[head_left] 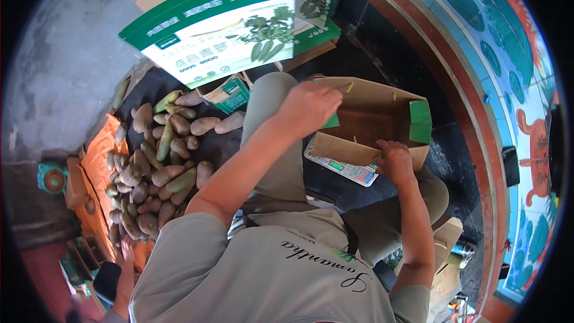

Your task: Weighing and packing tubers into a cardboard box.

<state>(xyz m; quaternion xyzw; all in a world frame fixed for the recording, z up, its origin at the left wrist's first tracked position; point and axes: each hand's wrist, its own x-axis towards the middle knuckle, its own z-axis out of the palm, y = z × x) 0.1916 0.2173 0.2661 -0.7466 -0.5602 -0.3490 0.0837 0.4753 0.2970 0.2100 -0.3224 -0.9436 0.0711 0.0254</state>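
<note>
An open cardboard box [371, 121] with green end flaps and short yellow cords stands between my knees. Inside, its brown bottom shows bare. My left hand [308, 107] has its fingers bent at the box's far left corner; the fingertips are partly hidden. On the near wall, my right hand [394, 158] grips the cardboard edge, fingers over the rim. A white digital scale [359, 173] with a lit green display sticks out from under the box.
Brown and green tubers [158, 176] lie heaped at the left beside an orange sheet [98, 161]. Large printed green-and-white cartons [221, 30] stand at the far side. Another person's hand [124, 257] is at lower left. A red-brown ledge [472, 107] curves along the right.
</note>
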